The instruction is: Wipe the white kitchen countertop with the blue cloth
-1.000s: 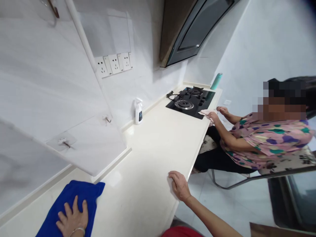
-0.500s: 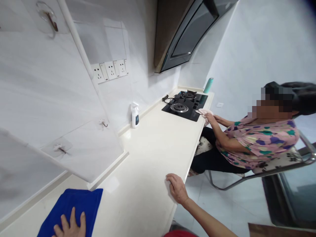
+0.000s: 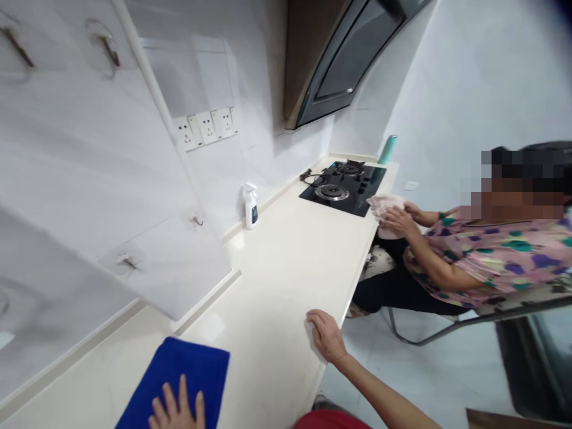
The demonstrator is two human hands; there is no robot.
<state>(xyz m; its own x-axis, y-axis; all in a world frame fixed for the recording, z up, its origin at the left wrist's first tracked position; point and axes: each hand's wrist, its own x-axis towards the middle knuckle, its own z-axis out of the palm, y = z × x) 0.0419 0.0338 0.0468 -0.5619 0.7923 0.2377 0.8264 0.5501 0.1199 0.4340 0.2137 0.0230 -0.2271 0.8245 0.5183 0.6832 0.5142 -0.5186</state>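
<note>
My left hand lies flat, fingers spread, on a blue cloth spread on the cream countertop near its front. My right hand rests palm down on the counter's right edge with nothing in it. Farther along the counter another person sits on a chair and holds a pink cloth in both hands beside the black gas hob.
A white spray bottle stands against the wall. A teal bottle stands behind the hob, under the range hood. Wall sockets, a white pipe and several stick-on hooks line the tiled wall. White tiled floor lies to the right.
My left hand has slid the blue cloth to the right along the counter. The seated person has lifted the pink cloth off the counter edge. My right hand stays put.
</note>
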